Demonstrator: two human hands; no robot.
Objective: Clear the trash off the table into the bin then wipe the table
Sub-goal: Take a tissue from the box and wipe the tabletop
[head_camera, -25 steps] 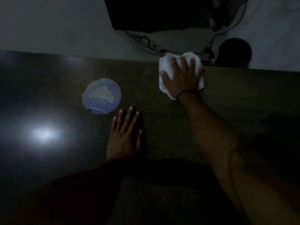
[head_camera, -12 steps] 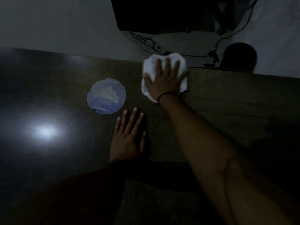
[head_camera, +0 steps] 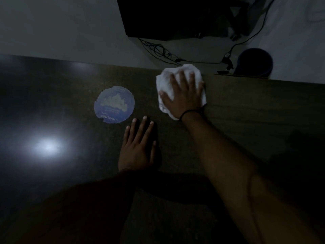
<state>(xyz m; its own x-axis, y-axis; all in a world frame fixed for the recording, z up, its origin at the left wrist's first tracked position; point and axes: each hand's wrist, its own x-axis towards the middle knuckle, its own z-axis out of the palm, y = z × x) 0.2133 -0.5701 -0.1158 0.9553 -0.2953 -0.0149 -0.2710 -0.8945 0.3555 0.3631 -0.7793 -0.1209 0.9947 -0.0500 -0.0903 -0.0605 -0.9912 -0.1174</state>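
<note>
Right grip (head_camera: 182,96), fingers (head_camera: 182,76) spread, presses the white cloth (head_camera: 162,83) onto the tabletop (head_camera: 255,111) right of the blue label (head_camera: 114,104); left grip (head_camera: 137,148) lies flat, fingers straight, just beside the label.

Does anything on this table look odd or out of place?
Yes: a round blue printed paper disc with ragged, torn-looking edges lies on the dark table, left of the white cloth under the right hand.

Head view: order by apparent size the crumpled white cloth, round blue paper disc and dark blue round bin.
1. crumpled white cloth
2. round blue paper disc
3. dark blue round bin (farther, partly hidden: unsure)
</note>
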